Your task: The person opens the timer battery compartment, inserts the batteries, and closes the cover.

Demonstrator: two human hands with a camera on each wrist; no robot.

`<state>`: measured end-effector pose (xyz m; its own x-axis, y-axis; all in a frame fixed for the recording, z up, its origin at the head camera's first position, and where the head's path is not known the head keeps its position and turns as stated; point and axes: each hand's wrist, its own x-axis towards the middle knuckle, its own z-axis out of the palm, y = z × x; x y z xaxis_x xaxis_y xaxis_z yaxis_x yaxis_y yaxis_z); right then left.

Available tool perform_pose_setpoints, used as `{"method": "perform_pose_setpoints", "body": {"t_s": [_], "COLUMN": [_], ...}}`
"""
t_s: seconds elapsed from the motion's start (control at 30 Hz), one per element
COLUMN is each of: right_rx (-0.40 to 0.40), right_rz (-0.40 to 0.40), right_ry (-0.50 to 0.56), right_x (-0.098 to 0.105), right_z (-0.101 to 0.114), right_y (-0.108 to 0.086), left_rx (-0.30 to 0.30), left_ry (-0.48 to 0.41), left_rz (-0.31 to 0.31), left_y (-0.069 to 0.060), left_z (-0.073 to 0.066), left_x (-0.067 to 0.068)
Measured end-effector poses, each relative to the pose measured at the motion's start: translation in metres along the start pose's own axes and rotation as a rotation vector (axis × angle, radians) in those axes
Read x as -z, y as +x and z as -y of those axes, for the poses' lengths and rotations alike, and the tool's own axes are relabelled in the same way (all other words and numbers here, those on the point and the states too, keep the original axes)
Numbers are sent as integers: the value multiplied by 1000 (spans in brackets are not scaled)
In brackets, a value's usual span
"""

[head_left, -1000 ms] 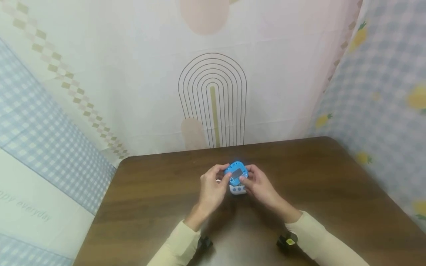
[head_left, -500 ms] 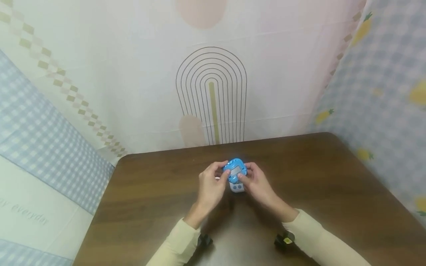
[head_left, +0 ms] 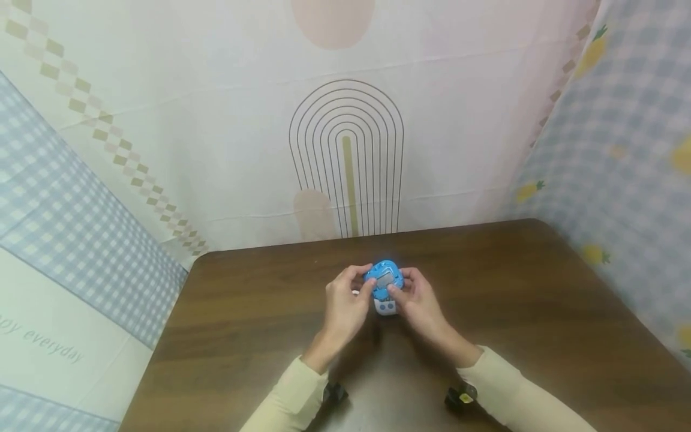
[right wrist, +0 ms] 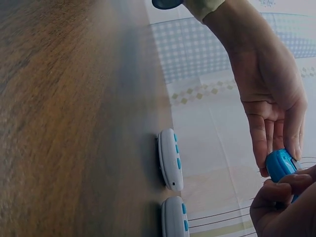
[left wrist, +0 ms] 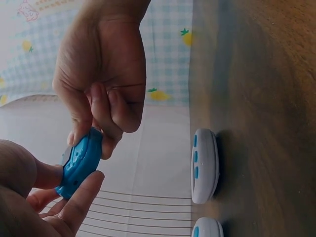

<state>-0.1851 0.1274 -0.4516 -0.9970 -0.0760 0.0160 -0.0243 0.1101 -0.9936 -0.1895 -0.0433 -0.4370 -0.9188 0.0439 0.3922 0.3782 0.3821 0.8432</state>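
A small rounded blue device with a grey screen (head_left: 384, 280) is held above the table, its screen side tilted up. My left hand (head_left: 345, 305) pinches its left edge between thumb and fingers. On the opposite edge my right hand (head_left: 423, 306) pinches it, thumb on the front near the screen. In the left wrist view the blue device (left wrist: 81, 160) shows edge-on between both hands. A white device with blue buttons (head_left: 385, 307) lies on the table just below it. Another white device (head_left: 354, 293) is mostly hidden behind my left hand.
The two white devices sit a little apart on the brown wooden table (head_left: 243, 336), as the right wrist view shows with the nearer white device (right wrist: 171, 160). A patterned cloth (head_left: 243, 150) hangs behind the table's far edge, and checked cloth (head_left: 610, 150) hangs at the right.
Both hands keep their hold on the blue device. Its screen has gone from dark to lighter grey as its tilt changed slightly; the head view has shifted a little.
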Motion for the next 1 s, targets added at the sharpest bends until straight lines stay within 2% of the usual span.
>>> {"method": "perform_pose_setpoints", "body": {"t_s": [0.3, 0.57, 0.67, 0.8, 0.9, 1.0], "right_rx": [-1, 18, 32, 74, 96, 96], "right_rz": [-22, -56, -66, -75, -57, -23], "right_ry": [41, 67, 72, 69, 60, 39], "right_x": [2, 4, 4, 6, 6, 7], "right_z": [-2, -4, -4, -3, -1, 2], "right_y": [-3, -7, -10, -12, -13, -10], "left_rx": [-6, 45, 60, 101, 130, 128], "left_ry": [-17, -55, -89, -179, -224, -239], "left_rz": [-7, 28, 39, 43, 36, 38], "left_y": [-1, -1, -2, -4, -5, -4], "left_z": [-2, -7, -8, -11, -13, -11], "left_x": [-6, -11, -11, -10, -8, -4]}}
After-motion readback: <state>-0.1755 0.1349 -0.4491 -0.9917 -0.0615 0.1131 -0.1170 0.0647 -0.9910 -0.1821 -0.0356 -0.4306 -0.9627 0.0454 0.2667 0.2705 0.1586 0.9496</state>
